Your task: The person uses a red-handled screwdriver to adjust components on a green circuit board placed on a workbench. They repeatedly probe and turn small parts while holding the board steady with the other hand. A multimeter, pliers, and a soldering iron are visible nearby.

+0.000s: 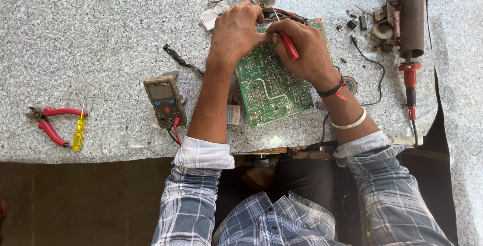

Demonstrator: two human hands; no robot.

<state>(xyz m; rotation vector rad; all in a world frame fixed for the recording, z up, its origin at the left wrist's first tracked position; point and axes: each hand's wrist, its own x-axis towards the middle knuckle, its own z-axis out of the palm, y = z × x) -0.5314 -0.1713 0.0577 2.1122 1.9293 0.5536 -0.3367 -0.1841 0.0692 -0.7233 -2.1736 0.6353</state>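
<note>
A green circuit board (271,87) lies solder side up on the speckled grey table (100,34). My left hand (235,33) rests curled on the board's far left corner, holding it; whether it also grips a probe is hidden. My right hand (304,49) pinches a red probe (290,45) and presses its tip onto the board near the far edge. Red and dark wires (282,13) bunch just beyond both hands. A grey multimeter (164,100) sits left of my left forearm, with its red and black leads plugged in.
Red-handled cutters (50,122) and a yellow tester screwdriver (79,131) lie at the far left. A soldering iron with a red handle (411,82) rests in a brown cylindrical holder (412,17) at the right, beside several loose small parts (359,22). The table edge runs along the front.
</note>
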